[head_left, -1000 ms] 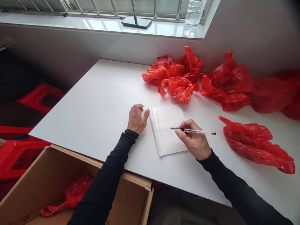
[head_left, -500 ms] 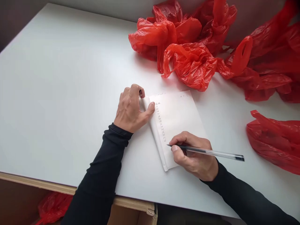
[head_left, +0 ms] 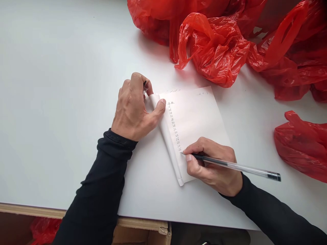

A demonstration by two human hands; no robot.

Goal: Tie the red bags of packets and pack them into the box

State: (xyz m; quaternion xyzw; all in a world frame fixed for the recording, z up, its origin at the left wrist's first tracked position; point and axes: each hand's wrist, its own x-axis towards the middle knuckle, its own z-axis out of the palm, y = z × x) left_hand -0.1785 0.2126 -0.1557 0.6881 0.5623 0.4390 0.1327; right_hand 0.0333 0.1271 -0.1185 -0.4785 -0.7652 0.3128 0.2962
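Observation:
A white notepad [head_left: 196, 119] lies on the white table [head_left: 56, 102], its pages folded back at the left edge. A column of handwritten numbers runs down its left side. My right hand [head_left: 212, 166] grips a clear pen [head_left: 237, 166], and the pen's tip touches the page just below the last number. My left hand [head_left: 134, 109] is curled beside the pad, thumb pressing its folded edge. A small dark object shows between the left fingers; I cannot tell what it is.
Several crumpled red plastic bags [head_left: 214, 44] are heaped at the back of the table, and one more red bag [head_left: 301, 146] lies at the right. Below the table's near edge is a cardboard box [head_left: 143, 228] with a red bag [head_left: 43, 231] inside.
The view has closed in on the pad and tilted down. My right hand moved the pen down and left until its tip met the page under the number column. My left hand stayed at the pad's edge.

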